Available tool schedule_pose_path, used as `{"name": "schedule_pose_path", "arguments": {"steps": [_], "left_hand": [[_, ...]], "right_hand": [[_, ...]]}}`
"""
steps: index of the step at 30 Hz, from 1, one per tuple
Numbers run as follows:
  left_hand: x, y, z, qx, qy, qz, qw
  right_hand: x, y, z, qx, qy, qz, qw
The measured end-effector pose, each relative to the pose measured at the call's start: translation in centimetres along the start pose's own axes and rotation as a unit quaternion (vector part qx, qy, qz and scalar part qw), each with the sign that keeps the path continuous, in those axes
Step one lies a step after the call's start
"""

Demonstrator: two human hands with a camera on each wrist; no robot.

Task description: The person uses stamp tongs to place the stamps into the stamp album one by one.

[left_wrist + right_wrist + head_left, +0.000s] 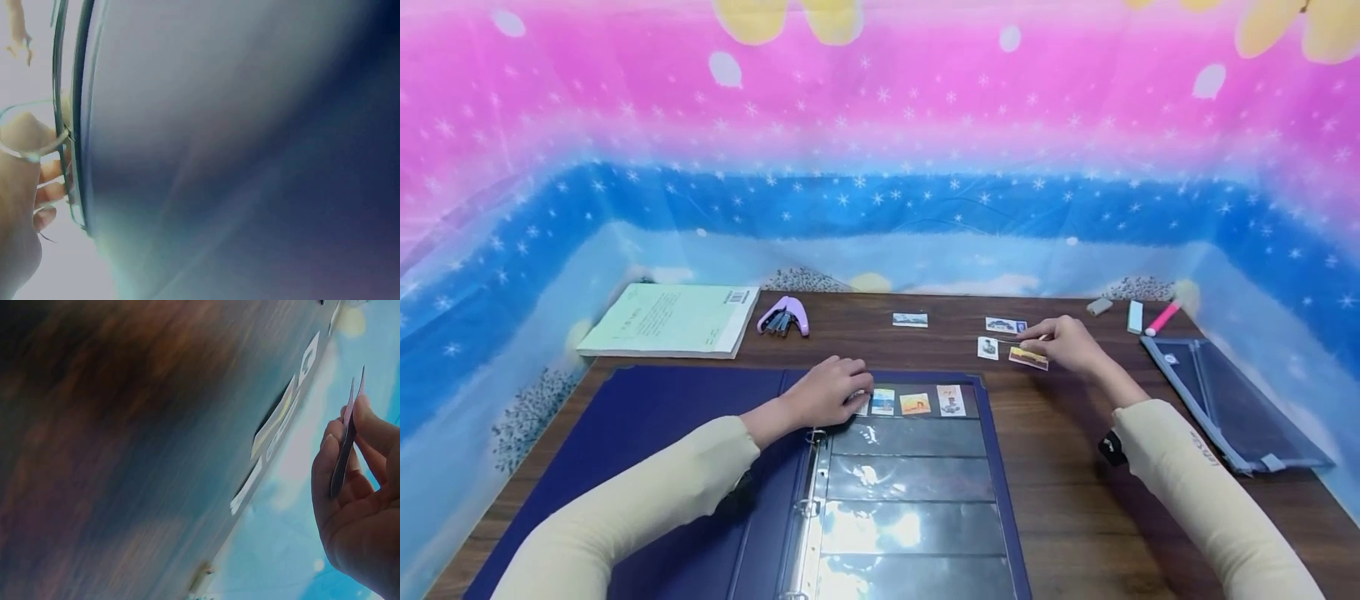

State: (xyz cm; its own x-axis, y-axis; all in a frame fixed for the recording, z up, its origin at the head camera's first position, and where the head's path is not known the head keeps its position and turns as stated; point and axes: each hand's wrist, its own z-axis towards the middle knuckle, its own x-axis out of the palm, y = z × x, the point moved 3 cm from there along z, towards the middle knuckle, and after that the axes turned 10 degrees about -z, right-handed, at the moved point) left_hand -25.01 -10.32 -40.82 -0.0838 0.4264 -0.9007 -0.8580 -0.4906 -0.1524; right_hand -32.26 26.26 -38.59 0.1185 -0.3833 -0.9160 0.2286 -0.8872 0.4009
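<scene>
- Glare-streaked lower pockets [917, 479] of the binder [677, 467] show no stamps.
- Bare tabletop [1060, 475] stretches from the binder's right edge to a mesh pouch [1232, 400].
- Three top-row stamps [915, 404] sit plainly visible, another partly under the left hand [827, 393]; whether its bent fingers pinch anything, cannot tell.
- Right hand [1071, 343] pinches tweezers [343, 456], tips apart, beside loose stamps [988, 348]; four lie outside.

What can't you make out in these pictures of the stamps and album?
Stamp: head view, mostly covered by the left hand.
Album: head view, near edge cut off by the picture's bottom.
Book: head view, print too small to read.
Table: right wrist view, surface blurred.
</scene>
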Motion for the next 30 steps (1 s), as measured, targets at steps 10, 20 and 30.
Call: {"name": "schedule_pose_path", "arguments": {"steps": [10, 20, 30], "left_hand": [[-1.2, -2.5, -0.6, -0.029, 0.102, -0.02, 0.9942], [-0.9, -3.7, -1.9, -0.057, 0.101, -0.039, 0.9925], [-0.7, -3.6, -2.2, -0.109, 0.096, -0.094, 0.985]], "right_hand": [[-0.2, -2.0, -0.6, 0.042, -0.031, -0.024, 0.998], [-0.2, -4.7, -2.1, 0.08, -0.045, -0.054, 0.994], [-0.7, -6.7, -2.5, 0.134, -0.078, -0.083, 0.984]]}}
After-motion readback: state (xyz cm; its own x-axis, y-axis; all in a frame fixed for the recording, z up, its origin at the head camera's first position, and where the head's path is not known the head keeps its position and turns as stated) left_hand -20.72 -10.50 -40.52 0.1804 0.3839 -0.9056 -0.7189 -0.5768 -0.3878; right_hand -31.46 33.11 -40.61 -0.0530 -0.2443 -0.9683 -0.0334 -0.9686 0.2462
